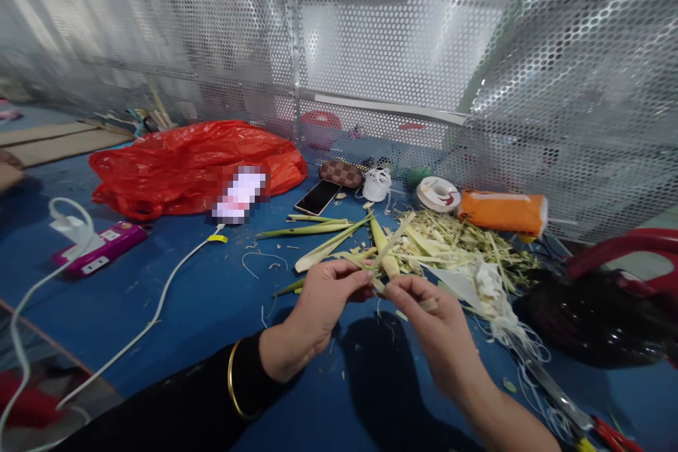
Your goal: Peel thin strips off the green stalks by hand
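Note:
My left hand [320, 300] and my right hand [437, 321] meet near the middle of the blue table, fingertips pinched on a narrow pale leaf strip [393, 240]. The strip slants up and away to the right. Just beyond my fingers lie several pale green husk-like leaf pieces [323, 247], some pointed and spread toward the left. A heap of shredded plant trimmings [477, 244] sits behind and right of my right hand. Loose white thread [513, 335] trails beside that hand. My fingers partly hide the lower end of the strip.
A perforated metal screen [392, 42] runs along the back. At left are a red plastic bag [195, 162], a purple power strip [100, 248] and white cables. A ribbon spool [438, 194], orange packet [501, 212], black kettle-like vessel [593, 318] and scissors [558, 388] stand or lie to the right.

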`<control>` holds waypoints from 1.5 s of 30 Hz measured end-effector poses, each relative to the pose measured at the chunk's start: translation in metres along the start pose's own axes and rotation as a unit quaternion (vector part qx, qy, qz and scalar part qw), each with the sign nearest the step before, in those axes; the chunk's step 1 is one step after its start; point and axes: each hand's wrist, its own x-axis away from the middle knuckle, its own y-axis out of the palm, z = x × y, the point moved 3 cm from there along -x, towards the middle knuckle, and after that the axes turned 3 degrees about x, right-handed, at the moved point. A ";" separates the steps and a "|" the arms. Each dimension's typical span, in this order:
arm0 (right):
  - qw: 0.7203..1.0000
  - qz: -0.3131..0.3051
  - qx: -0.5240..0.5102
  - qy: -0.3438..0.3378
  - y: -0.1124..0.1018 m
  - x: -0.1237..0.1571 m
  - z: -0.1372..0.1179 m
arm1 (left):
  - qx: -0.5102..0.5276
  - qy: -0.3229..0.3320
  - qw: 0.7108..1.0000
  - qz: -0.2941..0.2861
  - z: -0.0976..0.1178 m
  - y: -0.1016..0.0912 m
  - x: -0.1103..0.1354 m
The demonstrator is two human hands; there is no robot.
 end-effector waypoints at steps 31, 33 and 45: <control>0.995 0.034 0.085 -0.034 -0.017 -0.018 0.004 | -0.198 -0.057 0.968 -0.140 -0.007 0.006 0.004; 0.985 0.098 0.119 -0.081 -0.029 -0.020 -0.007 | -0.195 -0.071 0.968 -0.143 -0.008 0.006 0.005; 0.976 -0.128 0.175 -0.026 -0.008 -0.015 -0.008 | -0.316 -0.048 0.927 -0.197 -0.012 0.010 0.009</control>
